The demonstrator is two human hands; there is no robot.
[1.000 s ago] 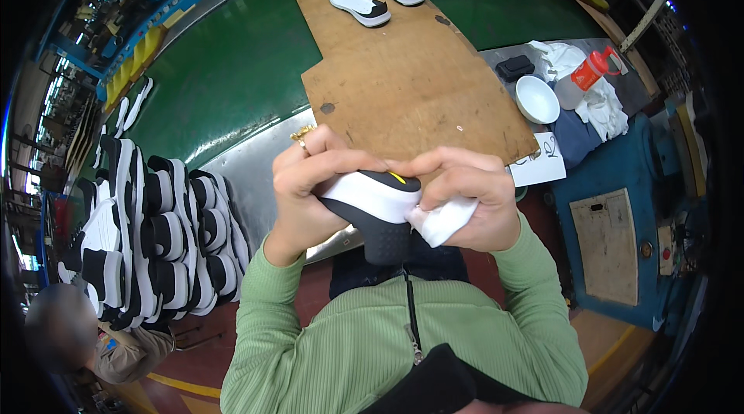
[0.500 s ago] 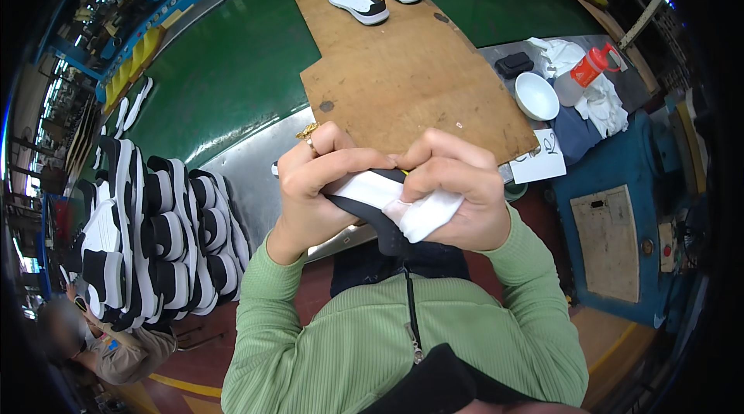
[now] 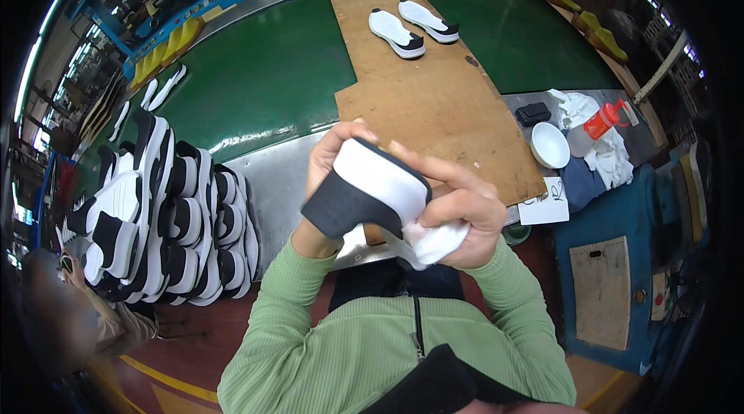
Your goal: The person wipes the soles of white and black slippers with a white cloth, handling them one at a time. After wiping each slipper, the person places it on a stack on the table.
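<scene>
A black-and-white shoe sole [image 3: 380, 174] is held up in front of my chest, its heel end turned toward me. My left hand [image 3: 329, 154] grips it from behind, and most of those fingers are hidden by the sole. In my right hand [image 3: 465, 208] is a bunched white cloth [image 3: 435, 242], pressed against the sole's right side. The right index finger reaches along the sole's upper edge. Farther off, a pair of similar soles [image 3: 397, 34] lies on the brown board [image 3: 418, 115].
At left stands a tall stack of black-and-white soles [image 3: 167, 212]. Beyond lies a green belt surface [image 3: 263, 81]. To the right are a white bowl [image 3: 549, 146], a red-topped bottle [image 3: 597, 125], cloths and a paper card [image 3: 544, 205]. Another person [image 3: 93, 313] is at lower left.
The sole has been turned and raised, so its heel wall now shows broadly. My left hand has moved behind it. The view has shifted, with the board and soles appearing lower.
</scene>
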